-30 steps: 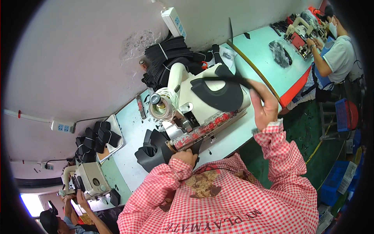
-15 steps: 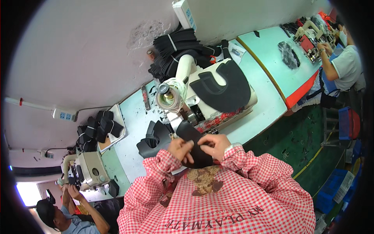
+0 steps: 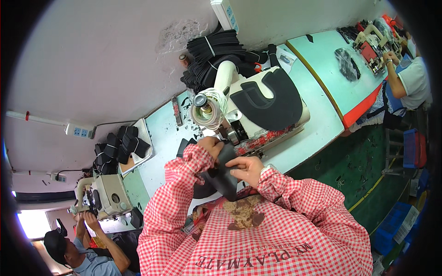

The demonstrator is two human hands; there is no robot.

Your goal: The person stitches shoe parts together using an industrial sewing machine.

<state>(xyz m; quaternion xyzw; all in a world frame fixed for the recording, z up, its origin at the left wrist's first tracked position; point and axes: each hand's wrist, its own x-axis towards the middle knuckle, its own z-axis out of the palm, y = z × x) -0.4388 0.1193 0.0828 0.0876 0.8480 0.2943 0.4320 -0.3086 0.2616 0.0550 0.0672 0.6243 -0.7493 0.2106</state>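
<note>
A bent, flexible black cut piece [image 3: 224,177], perhaps leather or foam, hangs between my hands in front of a cream-coloured bench machine [image 3: 301,117]. My left hand [image 3: 212,146] is closed on its upper end, close to the machine's working head; its fingertips are partly hidden. With thumb and fingers, my right hand [image 3: 247,169] pinches the piece's right edge. More black pieces [image 3: 183,146] lie on the table behind my left sleeve, mostly covered. A large U-shaped black piece [image 3: 271,103] rests on top of the machine. A coil of pale cord [image 3: 223,108] circles the machine's post.
Bundled black strips [image 3: 214,55] are heaped against the wall behind the machine. More tied black bundles [image 3: 122,147] lie on the left. People work at machines at far left [image 3: 83,253] and far right [image 3: 407,83]. Blue crates [image 3: 391,227] stand on the green floor.
My left hand has moved up and away toward the machine head. The black piece has turned more upright between my hands. My right hand stays at its edge, and the view has shifted slightly.
</note>
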